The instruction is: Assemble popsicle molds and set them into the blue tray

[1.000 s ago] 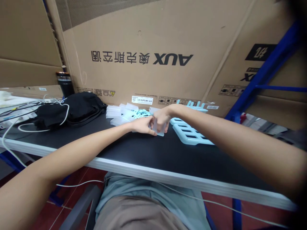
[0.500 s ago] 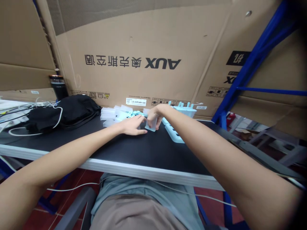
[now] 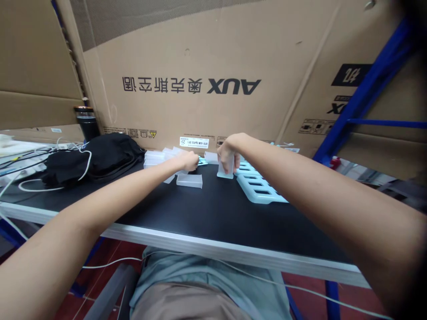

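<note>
My right hand (image 3: 228, 153) is closed round a translucent plastic ice-pop mould (image 3: 226, 170). The mould stands upright on the table, with a pale blue rim at its lower end. My left hand (image 3: 189, 161) is curled up at the pile, beside some small light blue plastic pieces (image 3: 203, 161); what its fingers hold, if anything, is hidden. Under and left of it lie several translucent moulds (image 3: 154, 158), and one single mould (image 3: 189, 180) lies flat in front. A light blue slotted frame (image 3: 258, 190) sits right of my right hand, partly covered by my forearm.
On the left of the black table (image 3: 187, 213) lie a black bag (image 3: 111, 153) and white cables (image 3: 88, 164), with a dark bottle (image 3: 87, 122) behind. A large cardboard panel (image 3: 187, 106) closes off the back. Blue metal posts (image 3: 363, 95) rise at the right.
My left hand has drawn back left to the pile and curled its fingers, uncovering a flat mould. My right hand still grips the upright mould. The view has shifted slightly, showing more of the frame.
</note>
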Tool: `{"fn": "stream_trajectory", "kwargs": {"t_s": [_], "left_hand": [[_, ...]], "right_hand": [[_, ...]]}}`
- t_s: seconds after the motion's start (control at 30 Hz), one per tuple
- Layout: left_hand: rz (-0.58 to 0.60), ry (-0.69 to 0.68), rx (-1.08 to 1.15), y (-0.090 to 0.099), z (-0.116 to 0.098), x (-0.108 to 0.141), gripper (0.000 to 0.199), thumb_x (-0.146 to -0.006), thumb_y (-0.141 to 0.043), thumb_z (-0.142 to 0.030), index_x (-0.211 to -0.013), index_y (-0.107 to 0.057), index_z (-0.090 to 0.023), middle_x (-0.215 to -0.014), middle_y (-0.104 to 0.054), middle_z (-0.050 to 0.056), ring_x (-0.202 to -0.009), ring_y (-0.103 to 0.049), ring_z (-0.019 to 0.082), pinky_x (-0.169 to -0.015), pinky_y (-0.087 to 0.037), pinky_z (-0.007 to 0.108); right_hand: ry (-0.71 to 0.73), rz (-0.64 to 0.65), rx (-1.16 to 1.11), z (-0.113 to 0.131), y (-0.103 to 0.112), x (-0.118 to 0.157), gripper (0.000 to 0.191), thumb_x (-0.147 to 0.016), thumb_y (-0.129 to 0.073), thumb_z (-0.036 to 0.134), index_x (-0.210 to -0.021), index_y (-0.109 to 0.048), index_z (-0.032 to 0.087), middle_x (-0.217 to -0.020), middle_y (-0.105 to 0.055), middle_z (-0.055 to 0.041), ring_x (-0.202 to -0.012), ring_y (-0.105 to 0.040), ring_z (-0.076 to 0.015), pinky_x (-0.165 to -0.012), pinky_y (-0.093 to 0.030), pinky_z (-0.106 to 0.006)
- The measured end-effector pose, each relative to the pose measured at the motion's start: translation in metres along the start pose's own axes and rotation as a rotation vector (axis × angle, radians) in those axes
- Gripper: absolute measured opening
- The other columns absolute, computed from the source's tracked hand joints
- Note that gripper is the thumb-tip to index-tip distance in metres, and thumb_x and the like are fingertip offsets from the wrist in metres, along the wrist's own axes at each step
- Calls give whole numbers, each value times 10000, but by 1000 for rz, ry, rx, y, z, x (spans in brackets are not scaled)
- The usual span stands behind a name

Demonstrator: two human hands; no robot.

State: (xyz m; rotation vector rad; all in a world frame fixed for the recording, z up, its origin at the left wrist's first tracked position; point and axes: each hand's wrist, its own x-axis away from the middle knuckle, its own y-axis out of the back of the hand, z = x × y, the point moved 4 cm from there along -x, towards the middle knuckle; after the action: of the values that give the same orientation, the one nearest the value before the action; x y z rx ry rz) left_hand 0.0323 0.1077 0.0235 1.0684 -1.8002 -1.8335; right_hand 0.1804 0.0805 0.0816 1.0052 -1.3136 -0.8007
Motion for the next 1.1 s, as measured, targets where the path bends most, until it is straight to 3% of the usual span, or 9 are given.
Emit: {"fn": "stream_trajectory", "kwargs": {"t_s": [0.13,0.23,0.33,0.47,0.6,0.7,0.87,1.1], "left_hand": [[-6,-3,-14,-4,-5,0,67,-649,-613,-160,-601,-609,-207,-618,-593,50,-677,-595,232,-707,-440,353],[41,-8,-48,-2,-6,-4,57,-648,-607,-150,-666,-641,-193,-683,-633,55,-720,-608,219,-713,-443,327],[83,-23,-95,0,-7,-9,135,-668,-605,-165,-781,-673,-189,-786,-673,64,-782,-618,220,-714,-446,313],[114,-69,-143,-4,-8,-14,276,-674,-602,-156,-934,-688,-194,-914,-700,74,-849,-629,224,-727,-458,305],[134,-115,-169,-9,-13,-13,260,-702,-598,-189,-936,-711,-192,-945,-708,82,-842,-648,228,-737,-474,312],[121,-109,-207,-9,-18,-11,243,-736,-578,-212,-926,-726,-176,-979,-700,118,-847,-657,252,-733,-484,337],[88,-75,-263,-10,-25,-12,246,-724,-598,-211,-925,-728,-154,-1002,-686,153,-880,-658,284,-727,-492,352],[-69,-108,-226,-4,-29,-14,284,-759,-545,-164,-998,-698,-162,-1055,-669,138,-933,-644,283,-759,-490,367]], "right_hand": [[-91,245,-35,-8,-14,6,457,-508,-868,325,-864,-693,97,-826,-699,-82,-841,-680,-243,-727,-531,-358],[-22,231,-99,-11,-14,4,404,-508,-862,281,-848,-702,132,-832,-709,-71,-835,-681,-234,-743,-534,-347],[72,123,-185,-13,-6,4,328,-532,-841,277,-808,-704,165,-866,-710,-63,-813,-674,-233,-719,-532,-346],[224,-152,-196,-15,4,25,310,-603,-791,336,-863,-700,195,-849,-688,-45,-752,-640,-215,-632,-493,-331],[370,-454,-288,-26,-9,55,322,-705,-699,457,-898,-676,201,-854,-675,-39,-750,-614,-192,-644,-458,-313],[369,-645,-468,-49,-27,65,333,-758,-635,502,-887,-652,196,-848,-673,-40,-729,-613,-175,-640,-458,-301],[257,-739,-562,-76,-42,71,351,-718,-679,516,-821,-632,184,-715,-656,-37,-608,-608,-167,-569,-454,-296],[255,-778,-683,-77,-42,77,353,-707,-709,425,-957,-614,194,-752,-686,-47,-605,-637,-174,-559,-487,-299]]}}
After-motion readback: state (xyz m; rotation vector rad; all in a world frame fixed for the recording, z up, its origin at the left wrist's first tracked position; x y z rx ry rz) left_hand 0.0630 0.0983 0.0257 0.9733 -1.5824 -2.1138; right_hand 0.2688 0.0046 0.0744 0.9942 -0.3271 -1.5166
